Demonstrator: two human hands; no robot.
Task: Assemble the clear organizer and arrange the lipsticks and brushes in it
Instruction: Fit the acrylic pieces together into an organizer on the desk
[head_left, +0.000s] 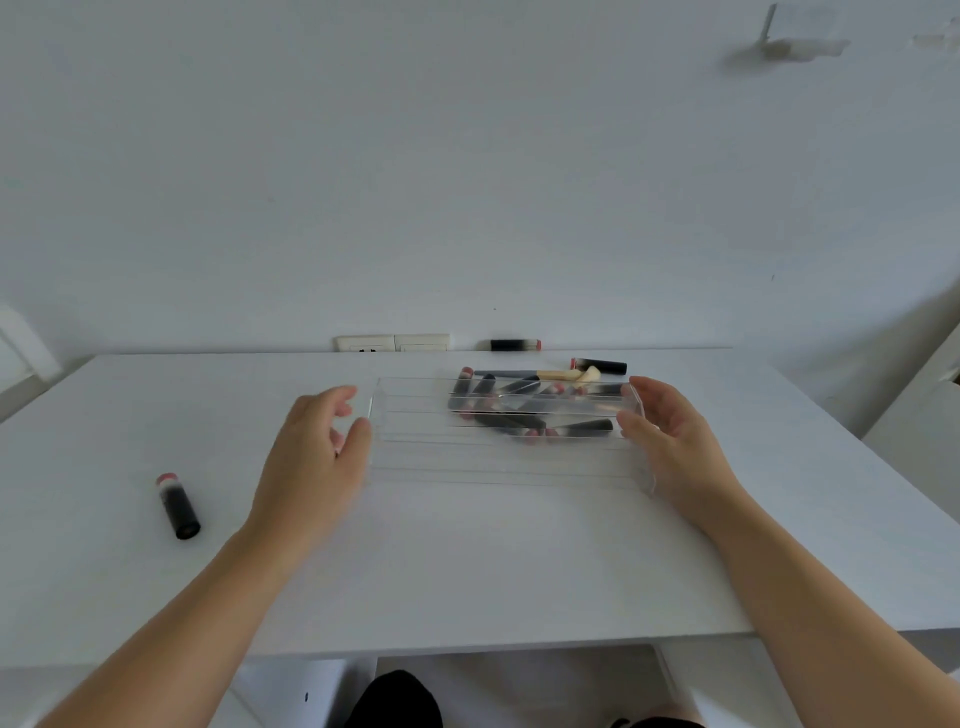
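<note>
Squarely between two hands: the organizer lies crosswise

Now the organizer sits on the table, toward the far edge, with its long axis running left to right across the person's front. Its clear dividers run the same way, as thin parallel lines. One hand stands at each short end, so neither has to reach further than the other.

Right hand: at the right end wall, thumb on the near side and fingers at the far corner, seemingly holding that end. The clear plastic makes contact hard to judge, so this is a reading rather than a certainty.

Left hand: just off the left end, fingers loosely curved and spread, holding nothing. It looks a little blurred, and a small gap seems to separate it from the wall.

A heap of lipsticks and brushes shows through the organizer's right half; whether they lie inside it or behind it on the table cannot be told. One more lipstick lies well to the left, nearer the left hand, another lies past the heap, and a third lies at the wall.

Any lift or turn would likely need the left hand to close on its end first.
</note>
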